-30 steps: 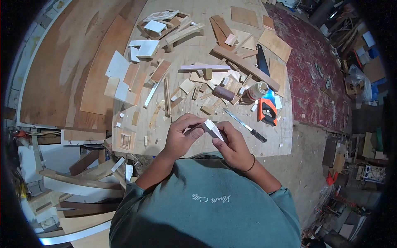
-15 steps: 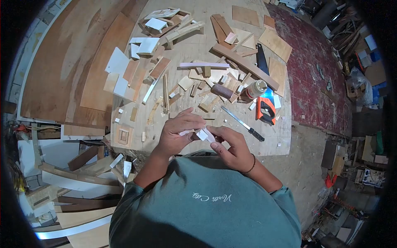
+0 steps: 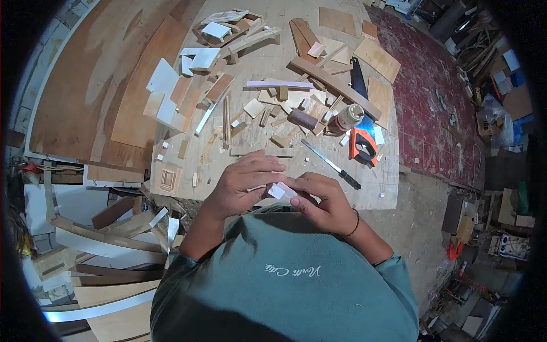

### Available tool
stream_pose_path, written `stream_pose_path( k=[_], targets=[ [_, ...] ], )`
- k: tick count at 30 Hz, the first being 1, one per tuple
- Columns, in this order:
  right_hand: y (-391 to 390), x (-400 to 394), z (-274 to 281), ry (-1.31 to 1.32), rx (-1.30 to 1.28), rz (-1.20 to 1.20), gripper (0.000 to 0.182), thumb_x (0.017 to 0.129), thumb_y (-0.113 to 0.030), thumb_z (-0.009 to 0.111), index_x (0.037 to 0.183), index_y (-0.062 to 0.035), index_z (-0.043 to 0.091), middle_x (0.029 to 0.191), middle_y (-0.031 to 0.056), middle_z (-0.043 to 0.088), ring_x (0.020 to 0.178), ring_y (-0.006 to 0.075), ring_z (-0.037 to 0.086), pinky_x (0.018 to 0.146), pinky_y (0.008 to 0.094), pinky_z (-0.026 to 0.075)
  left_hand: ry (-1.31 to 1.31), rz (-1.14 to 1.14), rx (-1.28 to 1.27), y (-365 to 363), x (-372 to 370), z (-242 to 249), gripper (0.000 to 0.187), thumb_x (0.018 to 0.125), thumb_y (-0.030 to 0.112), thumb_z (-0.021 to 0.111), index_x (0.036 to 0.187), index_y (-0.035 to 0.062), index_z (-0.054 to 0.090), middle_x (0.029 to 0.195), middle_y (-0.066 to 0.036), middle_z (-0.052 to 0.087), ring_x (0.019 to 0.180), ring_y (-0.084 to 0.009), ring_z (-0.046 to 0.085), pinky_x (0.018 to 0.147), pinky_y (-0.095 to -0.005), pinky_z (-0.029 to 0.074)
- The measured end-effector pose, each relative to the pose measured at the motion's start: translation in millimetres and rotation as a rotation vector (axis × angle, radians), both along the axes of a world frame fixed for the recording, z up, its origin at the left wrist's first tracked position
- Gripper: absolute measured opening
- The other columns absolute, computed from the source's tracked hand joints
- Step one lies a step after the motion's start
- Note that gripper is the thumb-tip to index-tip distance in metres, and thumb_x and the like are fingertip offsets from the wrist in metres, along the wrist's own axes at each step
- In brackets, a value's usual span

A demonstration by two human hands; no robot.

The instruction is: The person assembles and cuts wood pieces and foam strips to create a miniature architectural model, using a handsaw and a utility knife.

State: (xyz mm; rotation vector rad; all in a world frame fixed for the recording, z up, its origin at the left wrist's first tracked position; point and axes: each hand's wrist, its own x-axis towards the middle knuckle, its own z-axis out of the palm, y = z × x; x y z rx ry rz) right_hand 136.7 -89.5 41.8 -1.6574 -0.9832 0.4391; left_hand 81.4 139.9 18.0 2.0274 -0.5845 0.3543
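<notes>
Right hand (image 3: 322, 199): thumb and index finger pinch a small white block (image 3: 276, 192), with the wrist carrying a dark bracelet (image 3: 352, 222). Left hand (image 3: 238, 183): the upper fingers extend across the far side of the block, with the thumb close to its left end; contact there is partly hidden, so whether this hand grips cannot be told. The block is held raised between the two hands, at the near edge of the worktop (image 3: 373, 191) and in front of a teal shirt (image 3: 302, 296) bearing white lettering.

Just beyond the left fingers, a thin wooden strip (image 3: 262, 153) lies flat. Ahead of the right hand, a narrow-bladed tool (image 3: 331, 165) lies at a slant, black handle toward the person. Farther right is a handsaw (image 3: 363, 149) with an orange and black handle; its blade passes beneath a long wooden board (image 3: 336, 88). A jar (image 3: 348, 118) stands beside the saw, and a brown cylinder (image 3: 302, 119) lies to its left among offcuts. A pale lilac strip (image 3: 279, 85) lies beyond these. Near the worktop's left corner is a small square framed piece (image 3: 167, 179). Large wood panels (image 3: 74, 85) occupy the far left; red flooring (image 3: 424, 97) shows on the right.
</notes>
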Motion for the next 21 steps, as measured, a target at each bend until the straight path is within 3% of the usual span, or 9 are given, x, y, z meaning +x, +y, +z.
stream_pose_path(
  k=[6,8,12,21],
  targets=[
    [-1,-7,-13,0.18,0.019,-0.039,0.036,0.086,-0.015,0.064,0.12,-0.002,0.061,0.085,0.0145,0.063,0.069,0.0211,0.059,0.062,0.0312,0.045,0.264,0.048,-0.171,-14,-12,3,0.031,0.074,0.01,0.074,0.103,0.0022,0.066,0.103,-0.013,0.068,0.098,-0.0267,0.065,0.09,-0.0406,0.048],
    [-3,-8,-10,0.278,-0.047,-0.03,0.037,0.085,-0.017,0.065,0.119,-0.0012,0.061,0.089,0.0147,0.065,0.071,0.0188,0.06,0.063,0.0306,0.047,0.358,0.061,-0.25,-17,-15,-1,0.03,0.075,0.011,0.074,0.102,0.0012,0.065,0.096,-0.012,0.066,0.091,-0.0216,0.063,0.083,-0.0335,0.049],
    [-4,-9,-14,0.253,-0.101,-0.054,0.038,0.084,-0.017,0.067,0.118,-0.0005,0.061,0.089,0.0138,0.065,0.071,0.0179,0.06,0.065,0.0299,0.048,0.495,0.089,-0.341,-19,-21,-12,0.03,0.079,0.013,0.073,0.104,-0.0002,0.063,0.094,-0.008,0.063,0.087,-0.0152,0.06,0.08,-0.0292,0.048],
    [-4,-18,-47,0.315,0.004,-0.117,0.034,0.085,-0.007,0.064,0.118,0.0,0.058,0.091,0.0117,0.065,0.076,0.0135,0.059,0.068,0.0276,0.049,0.842,0.135,-0.519,-29,-20,-16,0.027,0.084,0.008,0.07,0.106,-0.0025,0.059,0.09,-0.003,0.062,0.079,-0.0074,0.057,0.07,-0.0235,0.049]
  ],
)
